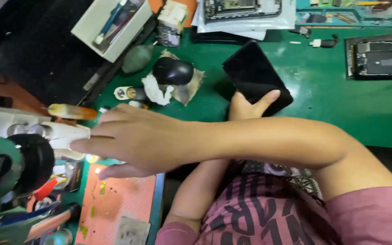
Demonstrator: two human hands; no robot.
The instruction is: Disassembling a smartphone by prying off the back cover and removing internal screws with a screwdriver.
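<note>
at the far left my right hand (128, 140) is stretched across my body, fingers out flat and together, clamped on nothing; the fingertips touch the white plastic tool (62, 135) that sticks out beside the black round knob (35, 161). just above my knuckles lies a small tube with an orange body (71, 111). under the hand sits the orange work mat (114, 204), with bits of yellow tape on it. further along the green table mat (341, 104) there is a black computer mouse (173, 71) resting on a scrap of cloth, with a crumpled white tissue (156, 92) just beside it. then comes my left hand (246, 106), reaching up under my right forearm and closed on the lower edge of the black phone (256, 77), thumb laid on its face. the phone lies tilted on the green mat. at the far right lies an opened phone body (379, 56), well apart.
</note>
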